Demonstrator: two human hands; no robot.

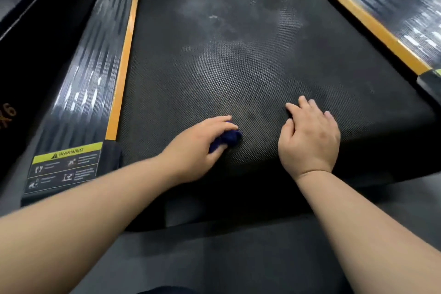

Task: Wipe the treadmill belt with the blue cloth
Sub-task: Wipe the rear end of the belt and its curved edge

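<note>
Two things at the far left were unreadable to me: the orange lettering (8, 114), cut off by the frame edge, and the small print on the warning label (64, 167) at the near end of the left side rail (81, 79), where only the word WARNING came through. An orange strip (121, 67) ran along that rail's inner edge, just beside the treadmill belt (238, 67). I saw only part of the blue cloth (226, 138). It was bunched under the left hand (198, 148), whose fingers curled round it and pressed it onto the near part of the belt, left of centre. How much cloth lay beneath the palm I could not tell. Pale dusty smudges (226, 55) marked the belt beyond both hands. The right hand (310, 141) lay flat on the belt, near the cloth but apart from it, fingers relaxed and slightly spread, holding nothing. Further right, the right side rail (386, 0) was blurred and cut off by the frame. Grey floor (238, 258) showed below the belt's near end.
</note>
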